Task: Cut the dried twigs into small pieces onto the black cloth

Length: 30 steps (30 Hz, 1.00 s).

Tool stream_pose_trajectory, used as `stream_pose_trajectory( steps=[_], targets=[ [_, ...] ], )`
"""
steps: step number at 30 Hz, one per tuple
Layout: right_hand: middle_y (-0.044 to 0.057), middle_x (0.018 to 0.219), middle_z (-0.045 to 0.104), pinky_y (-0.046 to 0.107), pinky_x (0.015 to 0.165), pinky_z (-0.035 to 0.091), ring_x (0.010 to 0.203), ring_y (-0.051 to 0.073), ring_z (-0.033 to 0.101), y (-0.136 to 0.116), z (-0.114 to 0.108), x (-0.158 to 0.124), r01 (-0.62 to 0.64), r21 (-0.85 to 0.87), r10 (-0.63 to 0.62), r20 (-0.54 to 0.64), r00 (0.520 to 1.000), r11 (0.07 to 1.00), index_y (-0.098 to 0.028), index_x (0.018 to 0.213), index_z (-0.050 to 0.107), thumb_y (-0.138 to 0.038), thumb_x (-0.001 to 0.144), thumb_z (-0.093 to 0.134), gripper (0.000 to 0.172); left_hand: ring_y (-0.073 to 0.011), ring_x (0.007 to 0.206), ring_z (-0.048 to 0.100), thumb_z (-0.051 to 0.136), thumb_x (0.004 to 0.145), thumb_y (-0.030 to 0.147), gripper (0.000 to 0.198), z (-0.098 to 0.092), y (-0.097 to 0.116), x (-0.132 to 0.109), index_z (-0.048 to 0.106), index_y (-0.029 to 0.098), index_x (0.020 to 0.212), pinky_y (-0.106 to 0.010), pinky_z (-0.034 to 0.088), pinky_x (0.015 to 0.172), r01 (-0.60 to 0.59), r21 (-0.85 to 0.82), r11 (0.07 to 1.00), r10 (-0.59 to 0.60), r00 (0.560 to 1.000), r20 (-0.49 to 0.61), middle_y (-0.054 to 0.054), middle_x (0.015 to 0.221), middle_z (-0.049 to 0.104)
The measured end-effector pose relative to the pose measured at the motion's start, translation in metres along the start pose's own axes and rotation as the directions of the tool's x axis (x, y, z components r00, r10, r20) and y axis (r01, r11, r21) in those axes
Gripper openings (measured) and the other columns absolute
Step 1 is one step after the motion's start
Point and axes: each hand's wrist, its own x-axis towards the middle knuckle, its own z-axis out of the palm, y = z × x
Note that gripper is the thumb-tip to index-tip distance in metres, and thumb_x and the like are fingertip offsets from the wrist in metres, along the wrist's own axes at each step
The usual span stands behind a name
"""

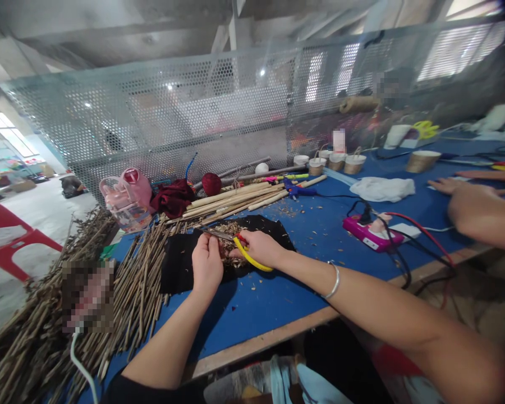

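My right hand (258, 248) is closed round the yellow handles of a pair of cutters (244, 253), whose blades point left. My left hand (206, 262) is pinched on a thin twig (216, 232) held at the blades. Both hands hover over a black cloth (180, 259) strewn with a heap of cut twig pieces (229, 229) on the blue table (278, 292). A silver bangle sits on my right wrist.
A big pile of brown twigs (109, 297) covers the table's left end. Thicker pale sticks (235, 199), a pink jug (124, 196), a dark red cloth and ball lie behind. A pink power strip (370, 233) with cables sits right. Another person's hand (458, 188) rests at far right. A mesh screen backs the table.
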Motion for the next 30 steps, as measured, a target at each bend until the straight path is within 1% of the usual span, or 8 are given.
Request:
stream_pose_trajectory(
  steps=[3,7,9,12,17,20,24,30],
  targets=[
    [0.003,0.069,0.061,0.023,0.051,0.025,0.062,0.016,0.056,0.003,-0.003,0.002,-0.003,-0.063,-0.001,-0.051,0.999,0.998,-0.021,0.079,0.052,-0.070,0.067,0.050,0.051,-0.0094,0.050,0.044,0.041,0.083,0.036,0.021,-0.001,-0.003,0.001,0.049,0.019,0.074,-0.019,0.040,0.046,0.008,0.054,0.999,-0.007,1.000,-0.017,0.004,0.059,0.044],
    [0.002,0.069,0.061,0.023,0.052,0.025,0.065,0.017,0.057,0.007,-0.009,0.003,-0.009,-0.079,0.003,-0.086,0.996,0.997,-0.021,0.083,0.050,-0.069,0.068,0.050,0.050,-0.0089,0.046,0.041,0.042,0.082,0.039,0.022,-0.002,-0.002,0.002,0.049,0.019,0.075,-0.019,0.040,0.043,0.026,0.088,0.996,-0.022,0.999,-0.050,0.004,0.057,0.041],
    [0.002,0.071,0.060,0.023,0.052,0.025,0.066,0.017,0.057,0.006,-0.011,0.003,-0.007,-0.081,0.001,-0.072,0.997,0.997,-0.021,0.086,0.049,-0.068,0.068,0.051,0.051,-0.0087,0.045,0.041,0.042,0.082,0.039,0.022,-0.002,0.000,0.003,0.048,0.019,0.075,-0.019,0.039,0.042,0.020,0.089,0.996,-0.015,0.998,-0.059,0.005,0.056,0.042],
    [0.004,0.076,0.060,0.023,0.053,0.027,0.069,0.018,0.058,0.004,-0.012,0.001,0.000,-0.070,-0.002,-0.021,1.000,0.998,-0.019,0.093,0.048,-0.066,0.067,0.053,0.054,-0.0093,0.047,0.045,0.044,0.081,0.038,0.021,-0.001,0.001,0.002,0.050,0.019,0.078,-0.019,0.040,0.043,0.013,0.081,0.997,-0.008,0.998,-0.064,0.003,0.059,0.045],
    [0.006,0.083,0.061,0.024,0.056,0.031,0.072,0.020,0.059,0.000,-0.008,-0.001,0.056,-0.034,-0.055,0.042,0.998,0.998,-0.019,0.094,0.046,-0.066,0.067,0.054,0.056,-0.0099,0.050,0.048,0.047,0.079,0.031,0.014,-0.002,0.002,0.001,0.050,0.019,0.072,-0.020,0.042,0.047,-0.019,0.113,0.993,0.025,0.999,-0.049,0.003,0.059,0.049],
    [0.006,0.081,0.061,0.024,0.055,0.031,0.071,0.020,0.059,0.000,-0.007,-0.001,0.041,-0.025,-0.039,0.053,0.998,0.999,-0.019,0.094,0.046,-0.066,0.066,0.055,0.056,-0.0109,0.052,0.051,0.047,0.079,0.029,0.012,-0.002,0.004,0.001,0.051,0.019,0.073,-0.021,0.041,0.050,-0.041,0.160,0.986,0.046,0.998,-0.031,0.002,0.060,0.053],
    [0.004,0.077,0.060,0.023,0.053,0.029,0.066,0.018,0.057,0.000,-0.006,-0.002,0.038,-0.004,-0.037,0.048,0.998,0.999,-0.019,0.091,0.047,-0.066,0.067,0.054,0.054,-0.0118,0.052,0.051,0.047,0.080,0.031,0.014,-0.004,0.005,0.000,0.052,0.019,0.074,-0.021,0.039,0.051,-0.076,0.230,0.970,0.082,0.996,-0.017,0.002,0.059,0.054],
    [0.003,0.074,0.061,0.023,0.052,0.027,0.063,0.016,0.055,-0.002,-0.006,-0.003,-0.021,0.017,0.020,0.092,0.996,1.000,-0.019,0.084,0.049,-0.067,0.068,0.052,0.051,-0.0122,0.054,0.051,0.046,0.081,0.031,0.015,-0.006,0.004,0.001,0.052,0.019,0.075,-0.022,0.037,0.053,-0.068,0.317,0.946,0.075,0.997,-0.012,0.001,0.061,0.056]
  ],
)
